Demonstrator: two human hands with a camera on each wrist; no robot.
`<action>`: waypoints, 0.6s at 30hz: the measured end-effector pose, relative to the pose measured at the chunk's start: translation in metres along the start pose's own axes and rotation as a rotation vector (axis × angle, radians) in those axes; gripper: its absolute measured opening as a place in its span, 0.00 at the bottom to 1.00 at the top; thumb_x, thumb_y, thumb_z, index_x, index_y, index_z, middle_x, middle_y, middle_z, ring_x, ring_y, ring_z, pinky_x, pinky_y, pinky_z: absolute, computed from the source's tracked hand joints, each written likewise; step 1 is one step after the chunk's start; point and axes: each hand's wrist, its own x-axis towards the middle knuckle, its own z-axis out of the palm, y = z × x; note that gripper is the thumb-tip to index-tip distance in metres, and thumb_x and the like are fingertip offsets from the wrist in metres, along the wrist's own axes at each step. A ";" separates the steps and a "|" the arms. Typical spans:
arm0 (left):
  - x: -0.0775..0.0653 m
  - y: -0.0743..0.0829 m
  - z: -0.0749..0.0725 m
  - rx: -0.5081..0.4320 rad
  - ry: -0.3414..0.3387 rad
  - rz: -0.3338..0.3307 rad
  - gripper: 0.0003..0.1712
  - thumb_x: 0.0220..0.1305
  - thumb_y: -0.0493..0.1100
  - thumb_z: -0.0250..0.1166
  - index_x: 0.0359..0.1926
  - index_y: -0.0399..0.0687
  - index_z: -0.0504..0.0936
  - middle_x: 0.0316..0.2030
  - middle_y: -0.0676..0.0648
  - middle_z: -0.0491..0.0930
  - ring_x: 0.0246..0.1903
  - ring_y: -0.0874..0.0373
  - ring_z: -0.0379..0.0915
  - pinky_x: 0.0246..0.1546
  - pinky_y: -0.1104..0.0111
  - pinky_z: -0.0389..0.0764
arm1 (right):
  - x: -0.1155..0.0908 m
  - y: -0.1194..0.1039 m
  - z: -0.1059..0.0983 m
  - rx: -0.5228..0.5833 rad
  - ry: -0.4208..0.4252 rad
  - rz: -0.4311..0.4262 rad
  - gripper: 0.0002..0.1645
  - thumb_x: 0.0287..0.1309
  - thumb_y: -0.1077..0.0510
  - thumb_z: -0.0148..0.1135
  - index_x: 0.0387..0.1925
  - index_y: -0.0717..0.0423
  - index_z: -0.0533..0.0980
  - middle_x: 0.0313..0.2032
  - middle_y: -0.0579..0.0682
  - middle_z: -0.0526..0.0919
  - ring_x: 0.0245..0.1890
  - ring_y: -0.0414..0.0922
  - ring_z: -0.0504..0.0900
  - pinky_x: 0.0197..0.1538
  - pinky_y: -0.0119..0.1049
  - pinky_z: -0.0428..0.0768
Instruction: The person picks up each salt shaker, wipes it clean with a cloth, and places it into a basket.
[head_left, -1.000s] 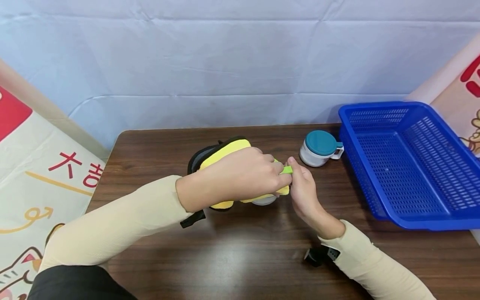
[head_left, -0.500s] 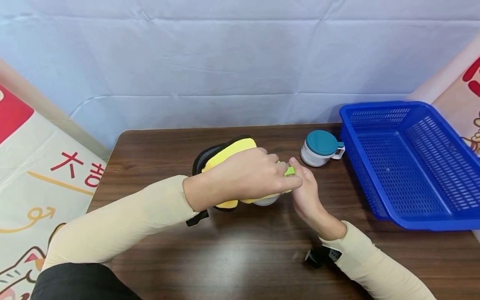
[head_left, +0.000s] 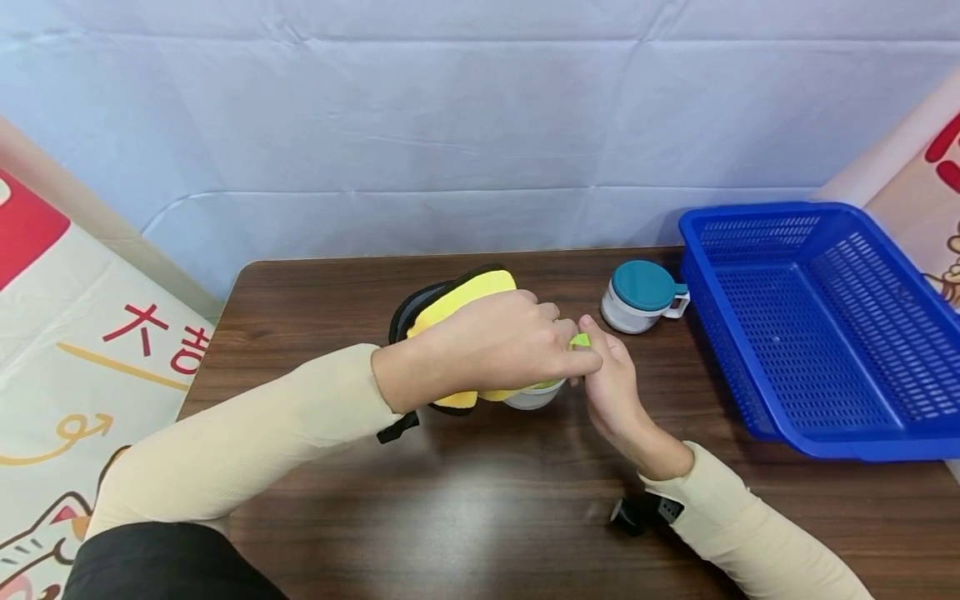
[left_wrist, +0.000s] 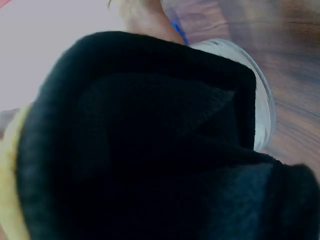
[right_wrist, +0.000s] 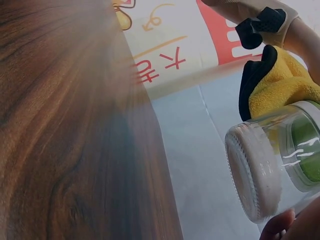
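My left hand (head_left: 498, 342) grips a yellow cloth (head_left: 472, 296) with black edging and a dark underside. The cloth (right_wrist: 285, 82) lies against the glass seasoning jar (right_wrist: 255, 170), which is tilted and shows a whitish layer at its base and green near its lid. In the left wrist view, the cloth's dark side (left_wrist: 150, 115) covers most of the jar (left_wrist: 262, 110). My right hand (head_left: 611, 375) holds the jar from the right, thumb beside a bright green tab (head_left: 581, 340). Its other fingers are largely hidden.
A second jar with a teal lid (head_left: 642, 286) and white handle stands at the back right, beside a blue plastic basket (head_left: 697, 333). The brown wood table (head_left: 450, 517) ends at a pale hanging sheet (head_left: 420, 125).
My left hand and the cloth have shifted slightly right over the jar, and the left thumb now points out toward the right hand. The right hand has barely moved.
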 end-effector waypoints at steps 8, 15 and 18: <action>0.000 -0.006 0.004 0.021 0.004 0.020 0.17 0.70 0.30 0.47 0.46 0.53 0.76 0.26 0.52 0.78 0.22 0.57 0.71 0.24 0.69 0.70 | -0.001 0.000 0.001 -0.018 -0.028 0.009 0.33 0.81 0.52 0.42 0.12 0.47 0.66 0.15 0.42 0.65 0.20 0.38 0.65 0.26 0.32 0.66; 0.002 -0.010 0.004 0.014 -0.059 -0.007 0.17 0.71 0.33 0.51 0.52 0.54 0.78 0.31 0.51 0.82 0.27 0.56 0.76 0.27 0.67 0.77 | -0.003 0.000 0.000 -0.038 -0.059 -0.003 0.33 0.81 0.51 0.41 0.14 0.45 0.70 0.18 0.42 0.69 0.21 0.40 0.66 0.28 0.34 0.66; 0.001 -0.013 0.005 0.010 -0.068 -0.015 0.18 0.69 0.33 0.52 0.54 0.53 0.78 0.31 0.51 0.82 0.28 0.55 0.77 0.28 0.67 0.77 | -0.005 0.000 0.000 -0.050 -0.071 0.002 0.33 0.81 0.50 0.41 0.16 0.44 0.75 0.19 0.41 0.72 0.22 0.39 0.67 0.28 0.33 0.66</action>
